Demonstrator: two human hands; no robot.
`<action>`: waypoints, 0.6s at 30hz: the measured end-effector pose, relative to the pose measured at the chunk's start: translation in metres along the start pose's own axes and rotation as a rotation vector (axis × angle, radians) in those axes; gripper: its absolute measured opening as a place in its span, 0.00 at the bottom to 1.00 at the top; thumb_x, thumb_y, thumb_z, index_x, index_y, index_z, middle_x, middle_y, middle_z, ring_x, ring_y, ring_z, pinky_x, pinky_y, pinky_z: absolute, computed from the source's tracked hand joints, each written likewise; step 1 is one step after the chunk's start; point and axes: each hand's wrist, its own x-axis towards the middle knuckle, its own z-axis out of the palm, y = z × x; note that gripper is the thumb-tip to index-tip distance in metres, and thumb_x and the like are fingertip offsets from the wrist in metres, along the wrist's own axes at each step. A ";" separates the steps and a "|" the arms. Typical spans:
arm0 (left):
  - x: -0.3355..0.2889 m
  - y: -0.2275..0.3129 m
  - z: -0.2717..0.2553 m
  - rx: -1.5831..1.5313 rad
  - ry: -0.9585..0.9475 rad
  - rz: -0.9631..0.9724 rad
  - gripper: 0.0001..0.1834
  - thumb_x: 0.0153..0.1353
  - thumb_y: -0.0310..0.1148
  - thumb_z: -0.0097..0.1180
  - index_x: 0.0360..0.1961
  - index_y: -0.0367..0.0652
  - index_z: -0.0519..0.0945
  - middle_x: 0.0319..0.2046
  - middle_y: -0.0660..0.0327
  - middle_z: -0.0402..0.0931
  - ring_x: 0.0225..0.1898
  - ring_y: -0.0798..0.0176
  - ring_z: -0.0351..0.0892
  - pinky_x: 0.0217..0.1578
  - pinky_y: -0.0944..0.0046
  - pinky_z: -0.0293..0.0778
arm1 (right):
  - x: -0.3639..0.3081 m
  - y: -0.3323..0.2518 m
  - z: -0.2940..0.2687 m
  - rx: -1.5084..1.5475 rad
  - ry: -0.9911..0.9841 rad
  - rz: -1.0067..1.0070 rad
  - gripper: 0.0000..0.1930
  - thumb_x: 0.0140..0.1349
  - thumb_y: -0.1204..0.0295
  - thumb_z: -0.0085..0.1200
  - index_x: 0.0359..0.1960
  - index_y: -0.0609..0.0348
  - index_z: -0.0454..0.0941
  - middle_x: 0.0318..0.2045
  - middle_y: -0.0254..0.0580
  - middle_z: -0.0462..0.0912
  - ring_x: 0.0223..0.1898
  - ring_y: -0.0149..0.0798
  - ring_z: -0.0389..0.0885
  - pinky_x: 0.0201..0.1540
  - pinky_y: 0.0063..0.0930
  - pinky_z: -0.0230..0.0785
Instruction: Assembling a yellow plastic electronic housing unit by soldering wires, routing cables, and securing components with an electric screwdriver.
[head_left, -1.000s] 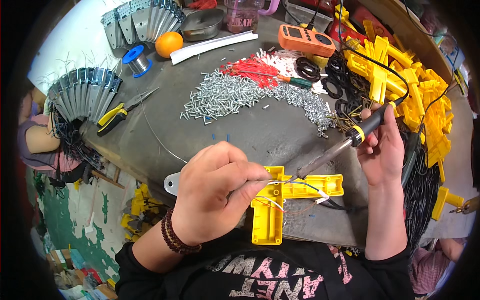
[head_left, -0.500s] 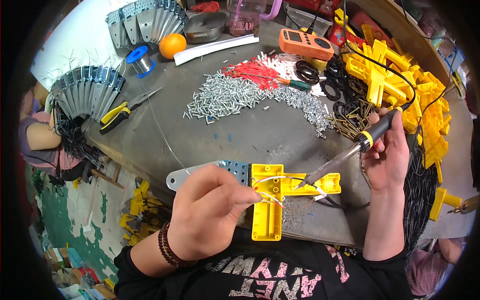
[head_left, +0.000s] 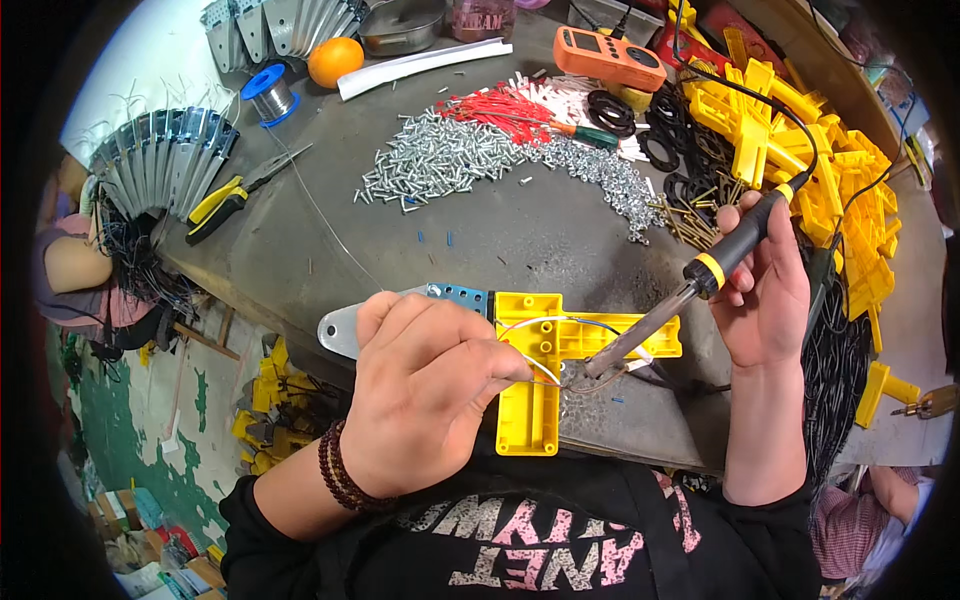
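Left hand [head_left: 420, 385] is pinching thin solder wire [head_left: 350, 256], right hand [head_left: 768, 300]'s gripping the soldering iron [head_left: 708, 274], tip beside the yellow housing [head_left: 527, 415] at the workbench [head_left: 500, 230]'s near edge.

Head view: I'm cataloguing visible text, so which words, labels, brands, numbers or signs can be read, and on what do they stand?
Black top: large whitish and pink lettering; wording not copied out here.
Pinkish mug: a short line of lettering; wording likewise left out.
Orange device: any markings too small to read.
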 end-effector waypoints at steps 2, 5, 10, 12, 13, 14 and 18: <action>0.001 -0.001 -0.001 0.005 -0.009 -0.001 0.04 0.52 0.31 0.63 0.30 0.50 0.81 0.29 0.67 0.72 0.33 0.59 0.67 0.41 0.59 0.57 | 0.000 0.000 0.000 -0.001 -0.001 0.006 0.16 0.72 0.56 0.44 0.46 0.54 0.72 0.35 0.38 0.79 0.17 0.20 0.65 0.18 0.13 0.59; 0.002 -0.001 -0.002 0.015 -0.057 0.003 0.03 0.54 0.32 0.62 0.30 0.51 0.80 0.29 0.67 0.72 0.33 0.59 0.68 0.41 0.59 0.57 | 0.000 0.001 -0.001 0.000 -0.009 0.016 0.16 0.72 0.56 0.44 0.46 0.55 0.72 0.35 0.38 0.79 0.17 0.20 0.65 0.18 0.13 0.59; 0.004 -0.001 -0.002 0.013 -0.076 0.012 0.03 0.54 0.31 0.62 0.29 0.51 0.80 0.29 0.68 0.72 0.33 0.60 0.68 0.41 0.59 0.56 | 0.002 0.003 -0.001 0.003 -0.033 0.028 0.16 0.72 0.56 0.45 0.46 0.55 0.72 0.35 0.38 0.80 0.17 0.20 0.65 0.18 0.14 0.59; 0.005 -0.001 -0.001 0.005 -0.071 0.014 0.04 0.53 0.31 0.62 0.29 0.51 0.80 0.29 0.68 0.72 0.34 0.60 0.69 0.41 0.59 0.56 | 0.002 0.004 -0.002 0.021 -0.040 0.032 0.16 0.72 0.56 0.45 0.46 0.55 0.72 0.35 0.39 0.80 0.17 0.20 0.65 0.18 0.14 0.59; 0.005 -0.001 -0.001 -0.001 -0.065 0.015 0.04 0.52 0.30 0.63 0.30 0.52 0.80 0.29 0.68 0.72 0.34 0.60 0.69 0.41 0.59 0.56 | 0.002 0.004 -0.002 0.021 -0.041 0.031 0.16 0.72 0.56 0.45 0.46 0.55 0.72 0.35 0.39 0.80 0.17 0.20 0.65 0.18 0.14 0.59; 0.005 0.000 -0.001 0.000 -0.064 0.015 0.04 0.52 0.30 0.63 0.30 0.52 0.80 0.29 0.68 0.72 0.34 0.60 0.69 0.41 0.59 0.56 | 0.002 0.004 -0.001 0.018 -0.037 0.034 0.16 0.72 0.55 0.45 0.46 0.55 0.72 0.34 0.39 0.80 0.17 0.20 0.65 0.18 0.14 0.58; 0.007 -0.002 -0.004 0.054 0.011 0.054 0.10 0.46 0.26 0.67 0.30 0.50 0.82 0.28 0.68 0.73 0.33 0.60 0.70 0.38 0.60 0.59 | 0.003 0.006 0.001 0.011 -0.030 0.042 0.16 0.72 0.55 0.45 0.46 0.54 0.72 0.34 0.38 0.80 0.17 0.20 0.65 0.17 0.14 0.58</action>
